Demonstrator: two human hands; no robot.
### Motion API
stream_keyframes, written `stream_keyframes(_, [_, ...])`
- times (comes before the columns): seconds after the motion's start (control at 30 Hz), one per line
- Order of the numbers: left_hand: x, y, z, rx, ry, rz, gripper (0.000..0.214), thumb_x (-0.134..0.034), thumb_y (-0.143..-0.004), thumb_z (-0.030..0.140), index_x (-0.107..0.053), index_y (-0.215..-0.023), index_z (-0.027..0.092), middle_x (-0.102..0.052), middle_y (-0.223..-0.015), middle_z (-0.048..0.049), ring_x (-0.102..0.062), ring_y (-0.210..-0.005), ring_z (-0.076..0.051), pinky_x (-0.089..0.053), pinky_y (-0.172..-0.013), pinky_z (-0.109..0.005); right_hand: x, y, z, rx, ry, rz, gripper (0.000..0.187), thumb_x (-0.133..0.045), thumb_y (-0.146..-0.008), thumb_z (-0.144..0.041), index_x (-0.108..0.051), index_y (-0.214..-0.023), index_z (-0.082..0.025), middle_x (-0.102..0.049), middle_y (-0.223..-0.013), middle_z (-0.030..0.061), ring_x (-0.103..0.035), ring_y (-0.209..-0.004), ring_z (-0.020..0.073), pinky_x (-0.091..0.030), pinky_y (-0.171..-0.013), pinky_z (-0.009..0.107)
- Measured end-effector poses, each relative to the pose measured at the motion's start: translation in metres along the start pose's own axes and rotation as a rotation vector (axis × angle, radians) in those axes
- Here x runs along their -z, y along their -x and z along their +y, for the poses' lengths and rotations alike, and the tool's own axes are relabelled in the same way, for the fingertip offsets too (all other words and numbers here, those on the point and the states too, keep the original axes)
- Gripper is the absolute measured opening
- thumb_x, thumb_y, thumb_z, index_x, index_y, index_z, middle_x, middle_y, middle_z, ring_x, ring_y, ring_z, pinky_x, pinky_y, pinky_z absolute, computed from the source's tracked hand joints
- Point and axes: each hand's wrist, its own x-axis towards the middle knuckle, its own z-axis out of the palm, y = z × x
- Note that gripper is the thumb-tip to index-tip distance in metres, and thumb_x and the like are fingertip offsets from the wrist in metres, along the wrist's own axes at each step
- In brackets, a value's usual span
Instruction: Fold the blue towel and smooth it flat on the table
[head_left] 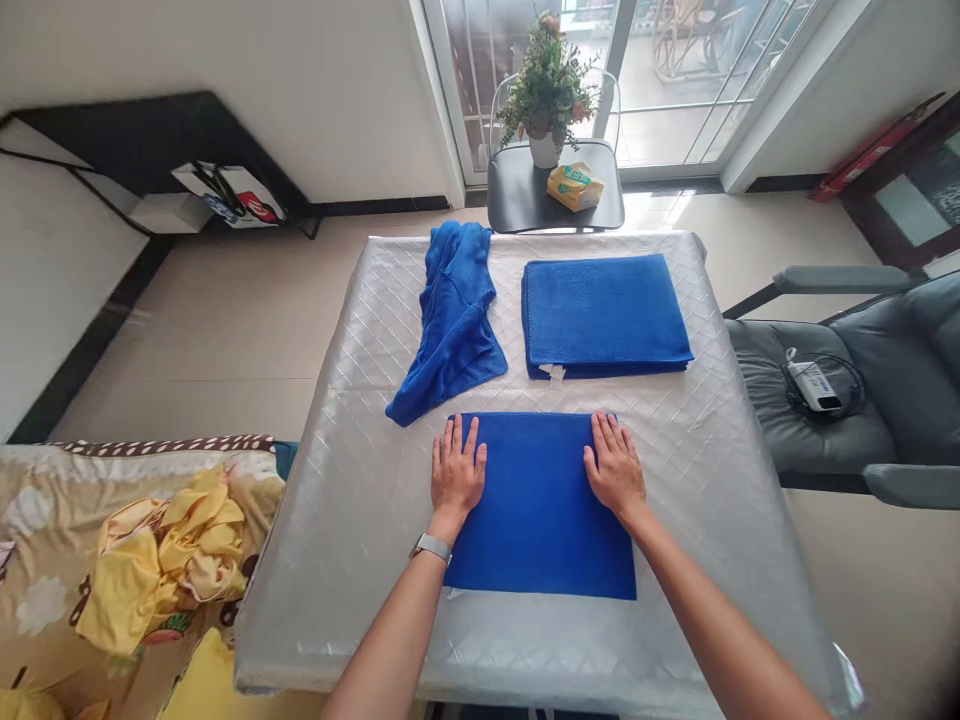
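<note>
A blue towel [536,510] lies flat as a smooth rectangle near the front of the table. My left hand [456,475] rests palm down on its left edge, fingers stretched toward the far corner. On the opposite edge, my right hand [616,468] also presses flat, fingers pointing away from me. Neither hand grips anything. Beyond them, a neat stack of folded blue towels [606,310] sits at the far right, with a white tag showing at its near side. To its left lies a crumpled blue towel [457,315].
A silver quilted cover [360,480] drapes the table. Behind it stands a black chair [510,190] with a potted plant [547,90] and a tissue pack [575,187]. A grey armchair [795,440] is at right; yellow cloth [165,560] lies on a bed at left.
</note>
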Motion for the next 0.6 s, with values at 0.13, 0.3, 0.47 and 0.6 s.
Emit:
stream_keyframes(0.13, [-0.005,0.006,-0.004,-0.025,0.029,0.104,0.055,-0.028,-0.107,0.04,-0.031,-0.158,0.021,-0.028,-0.165,-0.0116,-0.018,-0.154,-0.024,-0.018,-0.125,-0.053,-0.002,0.003,0.002,0.011,-0.047,0.105,0.065,-0.033,-0.104,-0.031,-0.01,-0.163,-0.017,-0.026,-0.166,0.0077,-0.02,-0.153,0.0246,-0.022,-0.125,0.048])
stream_keyframes(0.3, [-0.005,0.016,-0.008,-0.081,0.065,0.271,0.055,-0.026,-0.107,0.039,-0.03,-0.158,0.018,-0.027,-0.166,-0.0111,-0.015,-0.154,-0.026,-0.013,-0.125,-0.054,-0.007,0.008,0.005,0.054,-0.085,0.215,0.064,-0.034,-0.104,-0.031,-0.01,-0.163,-0.019,-0.027,-0.165,0.0072,-0.024,-0.152,0.0249,-0.027,-0.123,0.049])
stream_keyframes(0.47, [-0.003,0.023,-0.007,-0.168,0.054,0.299,0.052,-0.026,-0.107,0.04,-0.044,-0.151,0.018,-0.037,-0.161,-0.0099,-0.02,-0.153,-0.025,-0.016,-0.125,-0.055,-0.012,0.008,0.01,0.103,-0.107,0.222,0.061,-0.031,-0.105,-0.034,-0.017,-0.162,-0.018,-0.03,-0.164,0.0064,-0.027,-0.151,0.0269,-0.029,-0.123,0.052])
stream_keyframes(0.6, [-0.003,0.029,-0.006,-0.229,0.057,0.299,0.05,-0.03,-0.106,0.043,-0.048,-0.147,0.021,-0.042,-0.159,-0.0077,-0.025,-0.152,-0.026,-0.019,-0.124,-0.057,-0.014,0.008,0.013,0.117,-0.108,0.224,0.058,-0.03,-0.105,-0.036,-0.027,-0.16,-0.017,-0.035,-0.162,0.0063,-0.031,-0.149,0.0265,-0.031,-0.122,0.051])
